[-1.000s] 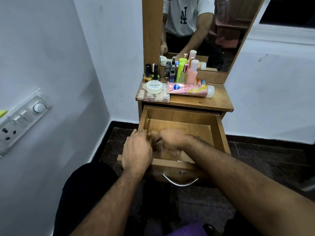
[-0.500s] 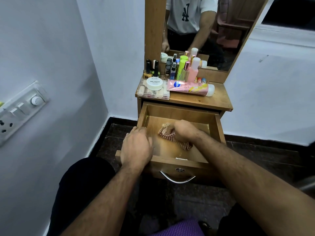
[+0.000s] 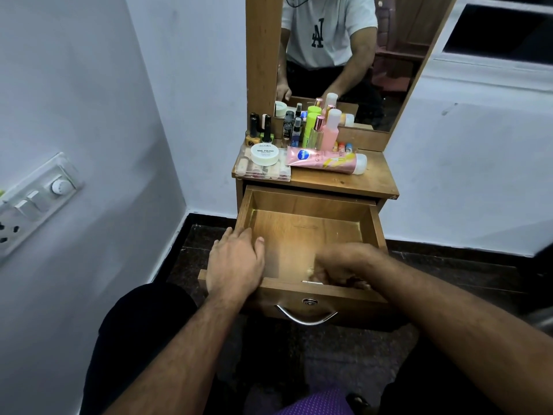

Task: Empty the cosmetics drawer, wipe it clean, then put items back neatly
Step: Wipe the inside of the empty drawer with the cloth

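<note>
Down in the near right corner of the drawer (image 3: pixel 311 205), the right hand (image 3: pixel 341 266) was smeared by motion, its fingers curled low against the drawer floor. Only a pale scrap showed under them, so whether it was the cloth — and whether the hand truly gripped anything — could not be told. The left hand (image 3: pixel 236 262) lay on the drawer's left front corner, fingers fairly straight over the rim and thumb inside, holding nothing. Half a second before, the right hand had been further back, near the middle of the floor, with the patterned cloth plainly visible beneath it; the left hand had barely shifted.

Most of the drawer floor lay bare and lit, the drawer pulled well out, its metal handle (image 3: pixel 305 317) below the front panel. The cosmetics stood on the dresser top (image 3: pixel 374 184): a pink tube (image 3: pixel 326 160) on its side, a white nail polish jar (image 3: pixel 264 153) on a clear box (image 3: pixel 260 172), and upright bottles (image 3: pixel 311 130) crowded against the mirror (image 3: pixel 344 55) — their labels too small to read. A switch panel (image 3: pixel 36 199) on the left wall was cut off by the frame edge.
</note>
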Demonstrator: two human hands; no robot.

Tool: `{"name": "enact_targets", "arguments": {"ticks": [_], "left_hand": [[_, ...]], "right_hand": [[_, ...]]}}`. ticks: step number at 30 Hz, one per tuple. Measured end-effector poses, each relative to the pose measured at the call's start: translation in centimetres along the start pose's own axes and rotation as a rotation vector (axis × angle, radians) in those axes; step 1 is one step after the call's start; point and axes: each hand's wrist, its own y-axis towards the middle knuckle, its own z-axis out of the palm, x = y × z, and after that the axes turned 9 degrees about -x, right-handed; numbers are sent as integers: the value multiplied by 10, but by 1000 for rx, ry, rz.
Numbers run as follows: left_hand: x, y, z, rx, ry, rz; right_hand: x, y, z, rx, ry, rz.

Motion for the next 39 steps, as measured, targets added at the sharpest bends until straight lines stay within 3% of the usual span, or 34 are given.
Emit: {"name": "enact_targets", "arguments": {"ticks": [3, 6, 12, 16, 20, 23, 26, 29, 31, 39], "left_hand": [[-1, 0, 1, 55, 40, 22], [-1, 2, 2, 110, 73, 56], [-1, 1, 0, 168, 92, 83], [1, 2, 0, 171, 89, 83], [0, 2, 3, 174, 105, 82], [1, 3, 3, 177, 106, 78], [0, 3, 2, 172, 115, 75], [0, 2, 2, 169, 121, 78], [-1, 2, 1, 169, 121, 75], [0, 4, 3, 160, 115, 66]], "right_hand": [[-13, -8, -1, -34, -153, 49], [-9, 1, -4, -146, -53, 63], [-5, 33, -11, -605, 9, 195], [4, 28, -11, -570, -41, 129], [6, 10, 5, -260, 83, -42], [-3, 3, 8, -121, 102, -62], [-18, 8, -5, -230, 38, 25], [-32, 23, -14, -502, -189, 75], [-44, 33, -16, -627, -216, 100], [-53, 51, -20, -750, -87, 277]]}}
